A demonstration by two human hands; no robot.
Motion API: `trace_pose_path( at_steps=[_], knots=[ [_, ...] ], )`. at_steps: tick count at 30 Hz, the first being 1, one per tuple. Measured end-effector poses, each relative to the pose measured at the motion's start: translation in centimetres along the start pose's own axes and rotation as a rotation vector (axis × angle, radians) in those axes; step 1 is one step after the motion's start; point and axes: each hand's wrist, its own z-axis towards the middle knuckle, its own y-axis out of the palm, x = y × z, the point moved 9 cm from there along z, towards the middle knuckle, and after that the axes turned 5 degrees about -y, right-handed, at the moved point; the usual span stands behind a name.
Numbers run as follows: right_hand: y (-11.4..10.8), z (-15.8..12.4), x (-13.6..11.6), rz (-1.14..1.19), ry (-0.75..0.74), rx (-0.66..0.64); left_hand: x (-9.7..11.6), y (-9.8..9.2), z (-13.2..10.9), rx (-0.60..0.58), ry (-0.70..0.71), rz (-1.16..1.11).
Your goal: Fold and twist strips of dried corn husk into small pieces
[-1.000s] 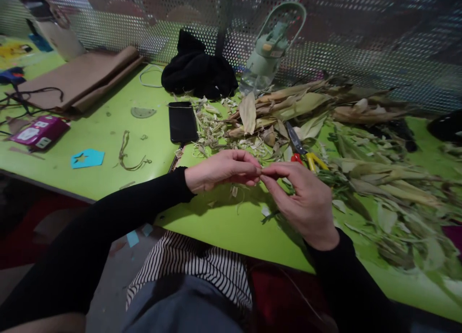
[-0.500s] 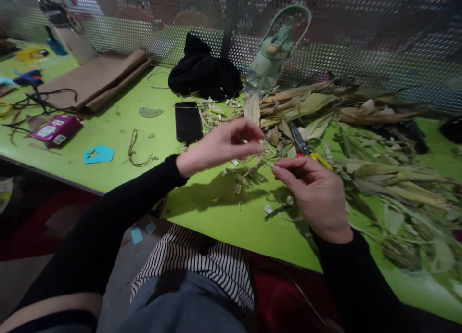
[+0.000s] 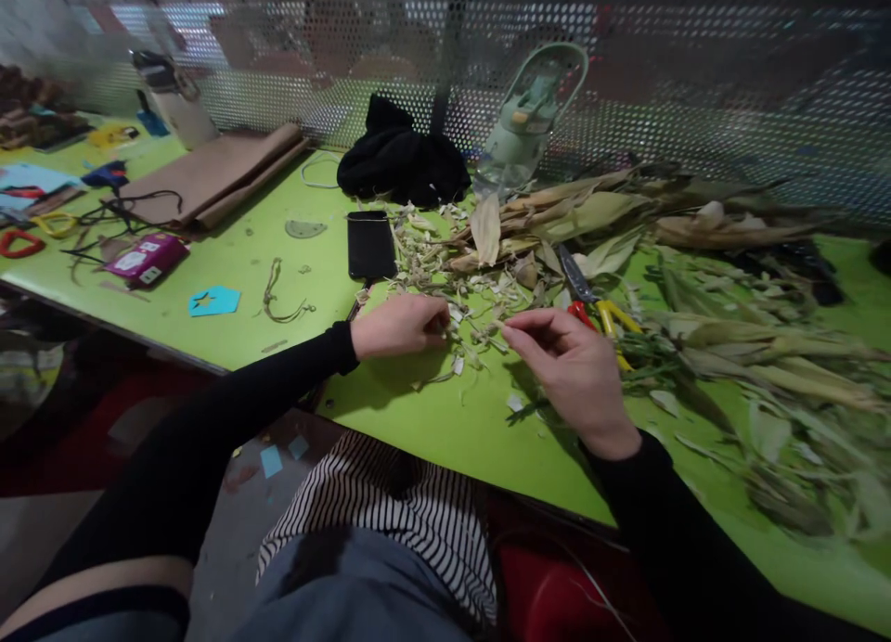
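Low over the green table, my left hand [image 3: 402, 327] has its fingers curled inward among pale scraps [image 3: 459, 336]; what they hold, if anything, is hidden. My right hand [image 3: 574, 368] pinches a small pale strip of corn husk [image 3: 497, 328] between thumb and forefinger, a short way to the right of the left hand. Just beyond the right hand lie scissors [image 3: 579, 278] with red and yellow handles, their blades pointing away. Dry corn husks [image 3: 577, 211] are heaped behind, and greener shredded husks [image 3: 772, 354] spread along the right side.
A black phone [image 3: 371, 245] lies left of the scraps. Behind stand a black cloth bundle [image 3: 404, 160] and a green bottle [image 3: 522, 132] against a perforated screen. On the left are brown paper [image 3: 209, 173], a purple box [image 3: 148, 259], a blue tag [image 3: 213, 301] and twisted cord [image 3: 273, 294].
My left hand has come down and left toward the table, its fingers curling in. The right hand has shifted slightly left, still pinching the strip. The view has moved a little.
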Motion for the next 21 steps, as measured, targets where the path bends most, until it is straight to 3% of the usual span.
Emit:
trace_pose_path(
  at_steps=[7,11,17,21],
  knots=[
    [0.5,-0.4,0.2,0.076,-0.039,0.008,2.2,-1.6,-0.3,0.237,0.079,-0.193],
    [0.1,-0.7,-0.5,0.098,-0.073,0.055,3.6,-1.7,-0.4,0.226,0.176,-0.472],
    [-0.3,-0.9,-1.3,0.076,-0.112,0.085,3.4,-1.1,-0.2,0.133,0.24,-0.977],
    [-0.4,-1.1,-1.7,0.046,-0.132,0.088,3.2,-0.8,-0.3,0.099,0.24,-1.081]
  ],
)
